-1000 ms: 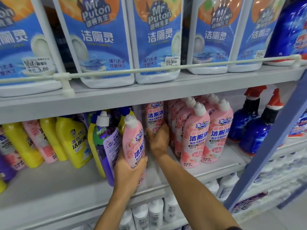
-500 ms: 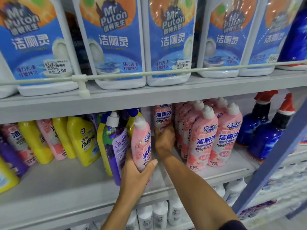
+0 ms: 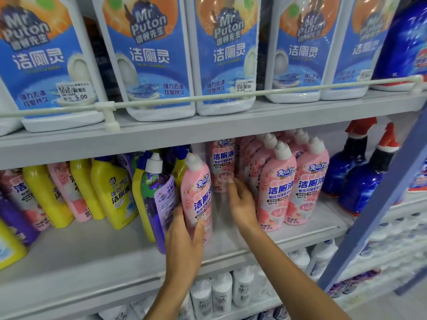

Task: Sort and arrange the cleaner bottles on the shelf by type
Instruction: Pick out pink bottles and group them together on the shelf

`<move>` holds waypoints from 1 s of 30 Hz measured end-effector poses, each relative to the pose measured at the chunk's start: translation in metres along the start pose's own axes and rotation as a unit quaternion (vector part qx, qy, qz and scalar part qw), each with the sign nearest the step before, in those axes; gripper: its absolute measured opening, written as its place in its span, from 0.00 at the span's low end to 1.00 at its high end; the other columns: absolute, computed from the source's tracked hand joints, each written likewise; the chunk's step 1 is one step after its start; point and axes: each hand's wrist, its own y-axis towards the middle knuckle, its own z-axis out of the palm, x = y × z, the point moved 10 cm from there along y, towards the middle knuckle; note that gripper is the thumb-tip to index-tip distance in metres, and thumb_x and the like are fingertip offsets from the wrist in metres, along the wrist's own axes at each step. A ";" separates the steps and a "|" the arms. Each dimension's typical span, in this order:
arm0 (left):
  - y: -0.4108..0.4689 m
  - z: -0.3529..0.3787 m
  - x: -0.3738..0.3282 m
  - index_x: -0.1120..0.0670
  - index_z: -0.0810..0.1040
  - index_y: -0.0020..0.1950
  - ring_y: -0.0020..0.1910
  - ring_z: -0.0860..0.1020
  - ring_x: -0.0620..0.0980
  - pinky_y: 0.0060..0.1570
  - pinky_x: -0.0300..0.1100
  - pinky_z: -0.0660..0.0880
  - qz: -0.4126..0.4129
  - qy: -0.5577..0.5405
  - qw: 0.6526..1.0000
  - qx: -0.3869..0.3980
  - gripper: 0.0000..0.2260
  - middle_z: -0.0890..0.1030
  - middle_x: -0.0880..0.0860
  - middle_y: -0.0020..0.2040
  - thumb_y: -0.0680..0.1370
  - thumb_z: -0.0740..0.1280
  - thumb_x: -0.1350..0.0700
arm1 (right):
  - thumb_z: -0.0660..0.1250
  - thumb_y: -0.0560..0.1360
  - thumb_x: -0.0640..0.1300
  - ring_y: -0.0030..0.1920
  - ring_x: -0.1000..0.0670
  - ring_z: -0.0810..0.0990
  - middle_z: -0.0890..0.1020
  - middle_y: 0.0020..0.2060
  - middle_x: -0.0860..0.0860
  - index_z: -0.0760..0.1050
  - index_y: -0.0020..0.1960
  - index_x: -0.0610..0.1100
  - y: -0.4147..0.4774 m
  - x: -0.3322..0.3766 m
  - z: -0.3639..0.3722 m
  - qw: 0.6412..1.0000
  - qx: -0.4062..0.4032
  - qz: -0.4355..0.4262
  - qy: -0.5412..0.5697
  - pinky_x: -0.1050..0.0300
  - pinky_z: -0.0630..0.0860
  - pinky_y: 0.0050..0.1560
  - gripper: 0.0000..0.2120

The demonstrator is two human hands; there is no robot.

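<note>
Head view: my left hand [image 3: 182, 245] grips a pink toilet-cleaner bottle [image 3: 198, 195], standing upright, white cap up; my right hand [image 3: 242, 204], just beside it, hangs relaxed, empty.

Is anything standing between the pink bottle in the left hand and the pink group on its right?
Only the right hand, in the gap beside the pink group; no bottle blocks the held pink bottle.
</note>
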 end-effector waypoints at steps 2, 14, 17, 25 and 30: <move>0.010 0.012 -0.004 0.54 0.70 0.70 0.60 0.80 0.57 0.57 0.45 0.76 0.001 0.011 1.000 0.009 0.21 0.82 0.55 0.64 0.79 0.70 0.59 | 0.60 0.85 0.55 0.66 0.58 0.75 0.80 0.63 0.62 0.77 0.69 0.53 -0.023 0.010 -0.017 0.998 0.025 0.025 0.054 0.60 0.67 0.69 0.16; 0.093 0.100 -0.011 0.55 0.76 0.61 0.50 0.82 0.48 0.50 0.42 0.80 -0.047 -0.061 0.991 0.106 0.15 0.84 0.51 0.54 0.77 0.75 0.57 | 0.55 0.82 0.67 0.71 0.60 0.74 0.79 0.69 0.60 0.73 0.74 0.52 -0.111 0.007 -0.083 0.977 0.075 0.055 0.192 0.49 0.69 0.77 0.28; 0.103 0.112 -0.005 0.51 0.77 0.61 0.53 0.84 0.47 0.54 0.47 0.81 -0.036 -0.067 0.990 0.120 0.15 0.85 0.48 0.54 0.76 0.75 0.55 | 0.51 0.83 0.63 0.71 0.59 0.75 0.80 0.68 0.60 0.73 0.74 0.52 -0.111 0.001 -0.096 0.977 0.067 0.059 0.195 0.47 0.69 0.77 0.27; 0.114 0.142 -0.008 0.54 0.75 0.69 0.56 0.83 0.43 0.54 0.38 0.80 -0.052 -0.097 0.981 0.160 0.17 0.85 0.48 0.58 0.80 0.70 0.60 | 0.58 0.70 0.79 0.69 0.60 0.77 0.80 0.67 0.61 0.74 0.72 0.56 -0.108 -0.004 -0.107 0.971 0.086 0.057 0.214 0.47 0.70 0.75 0.40; 0.127 0.155 0.004 0.55 0.74 0.70 0.57 0.84 0.47 0.58 0.44 0.79 -0.091 -0.070 0.977 0.179 0.21 0.85 0.49 0.58 0.78 0.72 0.57 | 0.60 0.66 0.82 0.69 0.59 0.77 0.80 0.67 0.60 0.74 0.72 0.54 -0.107 -0.001 -0.095 0.965 0.119 0.064 0.226 0.46 0.71 0.74 0.45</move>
